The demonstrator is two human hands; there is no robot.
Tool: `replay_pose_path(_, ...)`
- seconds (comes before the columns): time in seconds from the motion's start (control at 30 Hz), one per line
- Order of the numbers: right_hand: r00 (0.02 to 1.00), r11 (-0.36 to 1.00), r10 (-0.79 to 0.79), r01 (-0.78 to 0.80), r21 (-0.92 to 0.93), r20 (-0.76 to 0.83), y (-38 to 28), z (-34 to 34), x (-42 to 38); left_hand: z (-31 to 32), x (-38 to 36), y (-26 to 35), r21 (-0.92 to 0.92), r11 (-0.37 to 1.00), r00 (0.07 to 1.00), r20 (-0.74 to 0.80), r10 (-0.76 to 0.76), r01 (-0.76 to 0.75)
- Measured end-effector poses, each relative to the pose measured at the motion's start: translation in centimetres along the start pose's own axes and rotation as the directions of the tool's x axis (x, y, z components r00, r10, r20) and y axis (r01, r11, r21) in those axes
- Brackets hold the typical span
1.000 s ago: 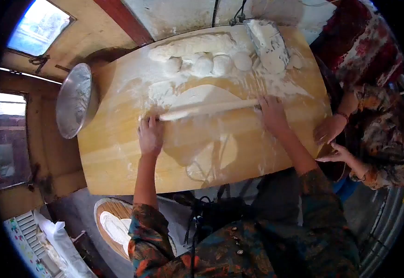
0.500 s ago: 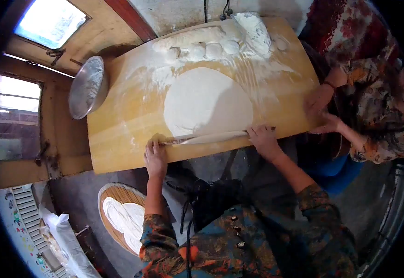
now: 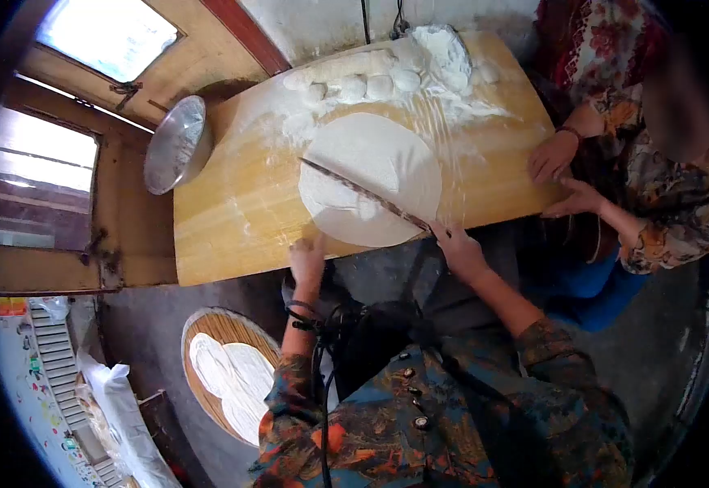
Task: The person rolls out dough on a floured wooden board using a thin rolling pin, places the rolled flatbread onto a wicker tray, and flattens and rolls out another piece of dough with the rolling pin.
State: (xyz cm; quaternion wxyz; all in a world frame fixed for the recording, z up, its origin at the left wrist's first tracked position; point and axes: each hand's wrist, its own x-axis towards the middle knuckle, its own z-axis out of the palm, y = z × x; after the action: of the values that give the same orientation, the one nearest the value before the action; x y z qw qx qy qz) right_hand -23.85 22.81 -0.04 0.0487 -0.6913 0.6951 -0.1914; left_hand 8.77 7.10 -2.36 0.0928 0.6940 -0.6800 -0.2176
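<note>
A large round sheet of dough [image 3: 371, 146] lies flat on the floured wooden board. My right hand [image 3: 458, 250] is closed around the near end of a long thin rolling pin [image 3: 363, 192], which slants across the sheet toward the far left. My left hand [image 3: 306, 259] is at the board's front edge, beside the near-left rim of the dough. It is off the pin, with at least one finger stretched toward the dough; the other fingers are partly hidden.
Several dough balls [image 3: 379, 87] and a bag of flour [image 3: 444, 57] sit at the back of the wooden board [image 3: 232, 220]. A metal bowl [image 3: 177, 146] stands left. Another person's hands [image 3: 556, 154] rest at the right edge. A round woven tray [image 3: 200, 358] below holds flat dough.
The dough was partly wrapped around the pin at the front edge; now it lies spread out. The pin has swung to a diagonal, and my left hand has let go of it.
</note>
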Motion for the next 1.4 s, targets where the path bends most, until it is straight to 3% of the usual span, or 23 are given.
replay_pose_path(0.03, 1.0, 0.999, -0.001, 0.0, -0.038, -0.006, 0.1, 0.3, -0.2, 0.5, -0.2, 1.8, 0.012, 0.999, 0.997, 0.059, -0.044, 0.043)
replay_pose_path(0.13, 1.0, 0.992, 0.014, -0.014, -0.125, 0.003, 0.4, 0.8, -0.9, 1.9, -1.8, 5.4, 0.164, 0.985, 0.979, -0.202, -0.015, 0.049)
replay_pose_path(0.23, 0.995, 0.984, 0.057, -0.042, -0.171, 0.083, 1.1, 1.0, -0.7, 1.5, -0.4, 5.5, -0.006, 0.999, 0.998, 0.062, -0.031, 0.032)
replay_pose_path(0.27, 0.99, 0.98, 0.07, -0.045, -0.194, 0.122, 1.1, 1.1, -0.6, 1.7, -0.2, 5.7, 0.038, 0.997, 0.997, -0.013, 0.07, -0.07)
replay_pose_path(0.3, 0.984, 0.975, 0.086, -0.05, -0.215, 0.159, 1.2, 1.3, -0.5, 1.3, 0.8, 6.4, -0.146, 0.989, 0.995, 0.094, 0.032, -0.018)
replay_pose_path(0.37, 1.0, 0.987, 0.011, -0.009, -0.162, 0.012, 1.4, 2.3, -0.4, 0.4, 3.9, 8.5, -0.465, 0.873, 0.944, 0.33, 0.02, 0.144)
replay_pose_path(0.4, 0.998, 0.99, -0.027, 0.019, -0.141, -0.057, 1.6, 2.7, -0.3, -0.5, 4.8, 11.1, -0.717, 0.694, 0.95, 0.262, 0.171, 0.072)
replay_pose_path(0.43, 0.999, 0.997, 0.035, -0.034, -0.073, 0.024, 1.5, 2.0, 0.0, -2.2, 5.0, 14.8, -0.897, 0.442, 0.944, 0.157, 0.289, 0.014)
replay_pose_path(0.5, 0.968, 0.988, 0.135, -0.148, 0.049, 0.212, 0.4, -0.4, 0.6, -8.0, 1.3, 24.1, -0.937, 0.342, 0.968, 0.018, 0.251, -0.071)
replay_pose_path(0.6, 0.968, 0.929, 0.151, -0.208, 0.306, 0.199, 0.4, -0.5, 1.4, -4.4, 2.9, 20.2, -0.844, 0.534, 0.989, 0.043, 0.14, -0.039)
replay_pose_path(0.63, 0.981, 0.888, 0.12, -0.174, 0.426, 0.15, 0.7, 0.2, 2.0, -1.8, 4.1, 16.6, -0.721, 0.686, 0.961, 0.246, 0.126, 0.094)
replay_pose_path(0.67, 0.991, 0.831, 0.091, -0.131, 0.541, 0.101, 0.9, 1.3, 2.7, -0.3, 2.9, 14.9, -0.732, 0.672, 0.927, 0.323, 0.192, 0.115)
replay_pose_path(0.7, 0.997, 0.758, 0.06, -0.078, 0.647, 0.049, 0.8, 2.1, 3.6, -0.4, 1.4, 13.7, -0.659, 0.747, 0.787, 0.505, 0.355, 0.086)
replay_pose_path(0.73, 0.988, 0.692, 0.113, -0.156, 0.705, 0.108, 0.0, 1.7, 4.5, -0.3, -0.2, 13.7, -0.53, 0.843, 0.678, 0.654, 0.337, 0.092)
replay_pose_path(0.8, 0.955, 0.546, 0.179, -0.297, 0.783, 0.238, -2.3, 0.1, 7.3, -0.6, -4.0, 15.6, -0.588, 0.802, 0.661, 0.562, 0.498, -0.104)
replay_pose_path(0.83, 0.97, 0.551, 0.184, -0.236, 0.801, 0.159, -3.0, 0.7, 8.6, -1.8, -4.9, 17.2, -0.714, 0.687, 0.711, 0.553, 0.434, 0.135)
replay_pose_path(0.9, 0.981, 0.559, 0.192, -0.117, 0.821, 0.009, -4.7, 2.0, 10.9, -3.2, -5.8, 18.4, -0.819, 0.247, 0.762, 0.573, 0.302, 0.518)
replay_pose_path(1.0, 0.979, 0.515, 0.197, -0.15, 0.844, 0.053, -10.2, -2.7, 13.1, -6.7, -5.6, 18.7, -0.951, 0.15, 0.923, 0.301, 0.241, 0.271)
replay_pose_path(1.13, 1.0, 0.644, -0.009, 0.024, 0.764, -0.024, -15.7, -3.9, 13.8, -8.9, -4.9, 16.9, -0.992, 0.107, 0.998, 0.064, 0.008, 0.063)
replay_pose_path(1.23, 0.95, 0.625, -0.301, 0.264, 0.734, -0.084, -18.7, -4.0, 12.9, -10.7, -5.1, 12.7, -0.933, 0.359, 0.992, -0.015, -0.127, 0.032)
replay_pose_path(1.3, 0.923, 0.434, -0.375, 0.093, 0.896, 0.086, -19.8, -3.4, 11.9, -11.7, -6.2, 9.4, -0.992, 0.128, 0.987, -0.006, -0.158, 0.014)
replay_pose_path(1.37, 0.903, 0.659, -0.374, 0.098, 0.745, 0.212, -20.9, -4.8, 10.2, -11.1, -7.4, 3.9, -0.95, 0.287, 0.967, -0.182, -0.179, -0.125)
replay_pose_path(1.4, 0.898, 0.63, -0.392, 0.105, 0.77, 0.198, -20.9, -4.4, 9.4, -11.7, -9.2, 1.8, -0.901, 0.417, 0.949, -0.227, -0.218, -0.119)
